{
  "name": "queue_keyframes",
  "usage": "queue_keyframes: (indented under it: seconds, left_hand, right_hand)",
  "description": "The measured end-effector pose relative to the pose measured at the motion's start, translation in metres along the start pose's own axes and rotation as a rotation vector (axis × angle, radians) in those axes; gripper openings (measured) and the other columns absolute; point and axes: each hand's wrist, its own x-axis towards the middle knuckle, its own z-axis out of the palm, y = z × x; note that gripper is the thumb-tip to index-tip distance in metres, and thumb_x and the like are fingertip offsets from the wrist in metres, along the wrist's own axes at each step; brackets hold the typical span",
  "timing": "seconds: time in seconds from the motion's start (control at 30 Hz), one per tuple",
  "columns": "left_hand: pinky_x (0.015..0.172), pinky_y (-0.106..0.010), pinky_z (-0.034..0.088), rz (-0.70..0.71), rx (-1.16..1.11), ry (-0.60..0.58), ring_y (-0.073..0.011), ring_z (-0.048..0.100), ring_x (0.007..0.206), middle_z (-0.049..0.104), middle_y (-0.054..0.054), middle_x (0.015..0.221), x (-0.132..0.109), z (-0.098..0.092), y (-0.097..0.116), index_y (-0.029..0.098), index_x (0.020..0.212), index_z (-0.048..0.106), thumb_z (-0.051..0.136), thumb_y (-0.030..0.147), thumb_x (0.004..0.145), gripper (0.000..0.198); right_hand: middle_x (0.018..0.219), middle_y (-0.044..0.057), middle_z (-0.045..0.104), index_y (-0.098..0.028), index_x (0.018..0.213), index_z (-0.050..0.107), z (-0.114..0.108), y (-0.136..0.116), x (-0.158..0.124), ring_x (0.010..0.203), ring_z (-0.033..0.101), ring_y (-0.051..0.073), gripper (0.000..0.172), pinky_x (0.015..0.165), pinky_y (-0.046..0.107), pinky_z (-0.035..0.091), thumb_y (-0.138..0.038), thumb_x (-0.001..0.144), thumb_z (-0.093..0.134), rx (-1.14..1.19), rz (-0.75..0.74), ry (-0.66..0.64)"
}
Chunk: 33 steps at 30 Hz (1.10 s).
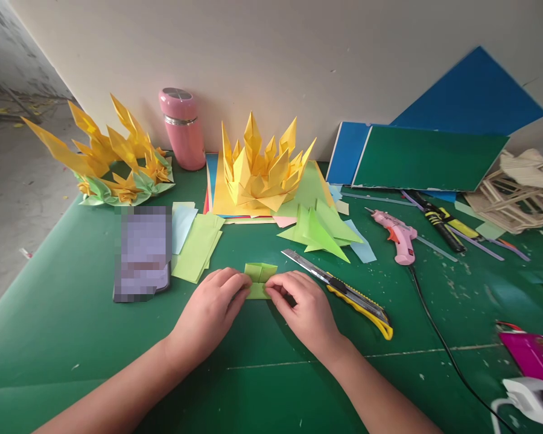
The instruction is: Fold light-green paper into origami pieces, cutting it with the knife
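Observation:
A small light green paper [257,290] with folds lies on the green table between my hands, its upper part creased into a raised flap. My left hand [212,301] pinches its left edge, fingers closed. From the other side my right hand [304,301] grips the right edge between thumb and fingers. Just right of my right hand rests a yellow utility knife [357,301], its blade pointing up and left. Beyond it sit folded green paper pieces [319,229]. To the left of my left hand lie green paper sheets [196,247] and a phone [142,256].
At the back stand a yellow paper crown [265,181] and another crown [113,157] with green leaves. A pink flask [183,129] leans near the wall. On the right are a pink glue gun [399,235] with its cord, pliers [437,223], boards [429,158] and a stick model [511,193].

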Motion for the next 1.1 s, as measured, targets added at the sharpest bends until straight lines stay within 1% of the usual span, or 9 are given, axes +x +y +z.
queue_keyframes:
  seconds: [0.1,0.2,0.27,0.4,0.5,0.73,0.97,1.1]
  left_hand:
    - [0.066,-0.030,0.051,0.000,-0.012,0.003,-0.0178,0.061,0.072,0.064,-0.004,0.081,0.0003,0.0007,-0.0007,0.019,0.088,0.058,0.041,0.019,0.095,0.018]
    - [0.066,-0.030,0.051,-0.005,-0.030,0.001,-0.0176,0.062,0.072,0.064,-0.004,0.081,-0.0002,0.0015,-0.0019,0.019,0.088,0.059,0.042,0.019,0.094,0.018]
    - [0.066,-0.030,0.051,-0.002,-0.027,-0.004,-0.0180,0.061,0.073,0.064,-0.004,0.082,-0.0009,0.0020,-0.0025,0.019,0.088,0.059,0.042,0.018,0.094,0.018]
    - [0.067,-0.031,0.051,0.006,-0.012,-0.003,-0.0185,0.060,0.073,0.063,-0.005,0.083,-0.0020,0.0028,-0.0028,0.018,0.088,0.059,0.043,0.017,0.093,0.017]
    - [0.067,-0.031,0.051,0.001,-0.005,-0.016,-0.0186,0.060,0.072,0.062,-0.004,0.081,-0.0020,0.0029,-0.0021,0.018,0.086,0.058,0.043,0.017,0.093,0.017]
    - [0.067,-0.032,0.050,0.005,0.031,-0.010,-0.0192,0.057,0.072,0.060,-0.005,0.079,-0.0018,0.0043,-0.0002,0.019,0.084,0.058,0.042,0.016,0.091,0.018]
    - [0.067,-0.033,0.049,0.031,0.043,-0.028,-0.0195,0.055,0.072,0.058,-0.004,0.080,-0.0031,0.0033,-0.0013,0.019,0.082,0.057,0.044,0.020,0.093,0.017]
    - [0.068,-0.032,0.050,0.040,0.016,-0.007,-0.0190,0.057,0.074,0.059,-0.004,0.084,-0.0047,0.0024,-0.0009,0.019,0.084,0.055,0.048,0.025,0.093,0.013]
  right_hand:
    - [0.073,0.002,0.066,-0.021,0.082,0.061,0.0007,0.0006,-0.0008,0.068,0.057,0.017,0.014,0.062,0.028,0.046,-0.014,0.090,0.052,0.008,-0.004,0.002]
    - [0.070,0.001,0.063,-0.021,0.086,0.062,0.0014,0.0015,-0.0019,0.066,0.057,0.016,0.008,0.060,0.028,0.047,-0.018,0.089,0.056,0.048,0.029,0.010]
    - [0.070,0.001,0.063,-0.021,0.086,0.063,0.0015,0.0015,-0.0023,0.066,0.057,0.017,0.006,0.060,0.028,0.048,-0.020,0.089,0.057,0.054,0.043,0.007]
    - [0.076,0.003,0.067,-0.021,0.084,0.064,0.0017,0.0007,-0.0023,0.072,0.059,0.018,0.011,0.065,0.030,0.049,-0.016,0.089,0.056,0.035,0.029,-0.005]
    - [0.079,0.004,0.068,-0.022,0.085,0.067,0.0021,0.0010,-0.0026,0.075,0.061,0.019,0.015,0.067,0.031,0.050,-0.016,0.090,0.054,0.014,0.010,-0.010]
    - [0.075,0.004,0.065,-0.022,0.086,0.071,0.0031,0.0021,-0.0045,0.072,0.059,0.018,0.022,0.064,0.030,0.050,-0.019,0.093,0.050,-0.037,-0.016,-0.011]
    - [0.072,0.004,0.059,-0.021,0.089,0.072,0.0005,0.0016,-0.0048,0.070,0.055,0.017,0.021,0.061,0.028,0.049,-0.016,0.092,0.052,-0.036,-0.046,-0.032]
    - [0.074,0.005,0.058,-0.019,0.094,0.072,-0.0020,0.0018,-0.0055,0.072,0.053,0.018,0.019,0.062,0.029,0.049,-0.016,0.092,0.054,-0.029,-0.084,-0.058]
